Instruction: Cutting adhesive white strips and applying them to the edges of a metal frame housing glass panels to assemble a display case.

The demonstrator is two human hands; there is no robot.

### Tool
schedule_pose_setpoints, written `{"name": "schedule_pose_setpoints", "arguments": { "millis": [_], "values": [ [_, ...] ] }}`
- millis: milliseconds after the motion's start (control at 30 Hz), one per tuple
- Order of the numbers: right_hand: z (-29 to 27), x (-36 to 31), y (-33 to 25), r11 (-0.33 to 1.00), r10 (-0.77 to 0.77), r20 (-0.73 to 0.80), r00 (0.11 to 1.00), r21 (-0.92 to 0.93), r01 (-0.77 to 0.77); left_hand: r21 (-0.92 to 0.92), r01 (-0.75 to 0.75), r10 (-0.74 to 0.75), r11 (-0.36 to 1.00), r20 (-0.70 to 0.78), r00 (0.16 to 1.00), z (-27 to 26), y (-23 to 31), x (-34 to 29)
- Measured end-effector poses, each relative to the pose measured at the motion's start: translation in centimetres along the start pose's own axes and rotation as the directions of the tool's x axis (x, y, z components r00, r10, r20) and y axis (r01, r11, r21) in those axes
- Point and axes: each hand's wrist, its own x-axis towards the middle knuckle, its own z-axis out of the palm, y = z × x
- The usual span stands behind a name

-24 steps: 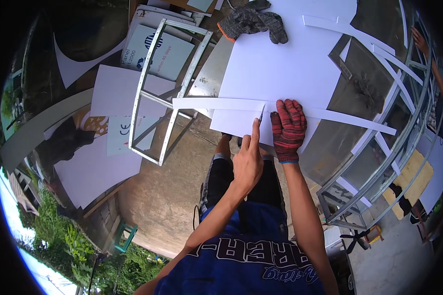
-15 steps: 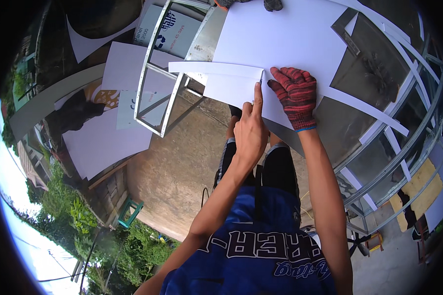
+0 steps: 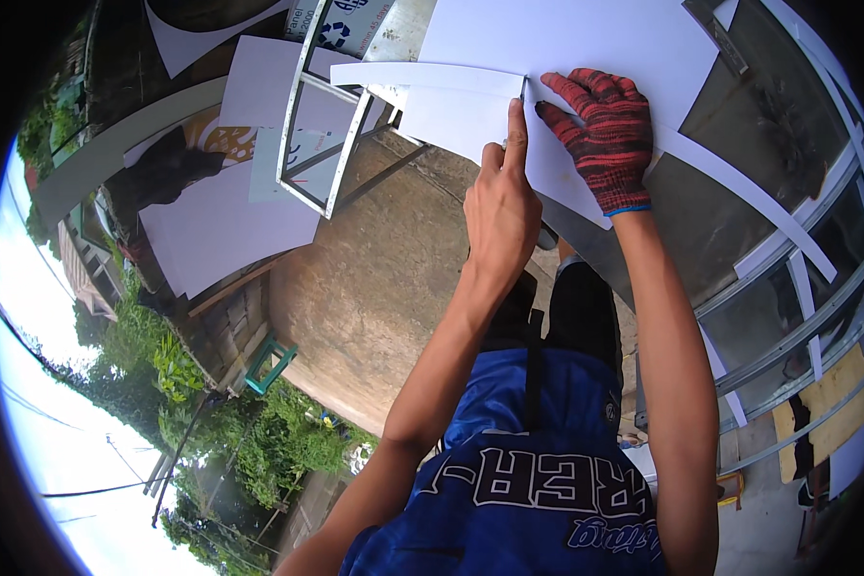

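A large white sheet [image 3: 566, 38] lies on the dark tabletop, with a narrow curved strip [image 3: 422, 75] along its near left part. My bare left hand [image 3: 502, 211] is at the strip's right end, its index finger stretched forward and the other fingers curled. A thin dark tip shows at that fingertip, against the sheet; the rest of what the hand holds is hidden. In a red and black knit glove, my right hand [image 3: 605, 139] rests on the sheet just right of it, fingers stretched out and thumb apart.
A metal frame [image 3: 302, 134] juts out left of the sheet. Cut white panels [image 3: 230, 226] are piled farther left. Another cut strip [image 3: 749, 197] crosses the dark tabletop [image 3: 739, 125] on the right, beside curved metal rails [image 3: 778, 355]. A green stool [image 3: 271, 365] stands lower left.
My view has shifted, so the sheet and both hands sit higher in the picture. A gloved hand at the far edge has left view. My left fingertip is slightly farther along the strip.
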Motion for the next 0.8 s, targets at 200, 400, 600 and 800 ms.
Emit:
{"name": "schedule_pose_setpoints", "arguments": {
  "millis": [200, 400, 600, 800],
  "values": [
    [0.0, 0.0, -0.2, 1.000, 0.005, 0.003, 1.000, 0.031, -0.005, 0.055, -0.005, 0.005, 0.998, 0.013, 1.000, -0.4, 0.3, 0.4],
    [0.1, 0.3, -0.1, 0.999, -0.039, -0.042, 0.998, 0.006, 0.039, 0.123, -0.025, 0.016, 0.992, 0.075, 0.997, -0.6, 0.5, 0.6],
    [-1.1, 0.6, -1.1, 1.000, 0.009, 0.080, 0.997, -0.007, -0.008, 0.086, -0.063, 0.057, 0.994, 0.071, 0.996, -0.7, 0.1, 0.3],
    [-1.5, 0.8, -1.3, 1.000, 0.017, 0.080, 0.997, -0.001, -0.017, 0.097, -0.106, 0.098, 0.990, 0.077, 0.992, -1.1, 0.2, 0.3]
  ]
}}
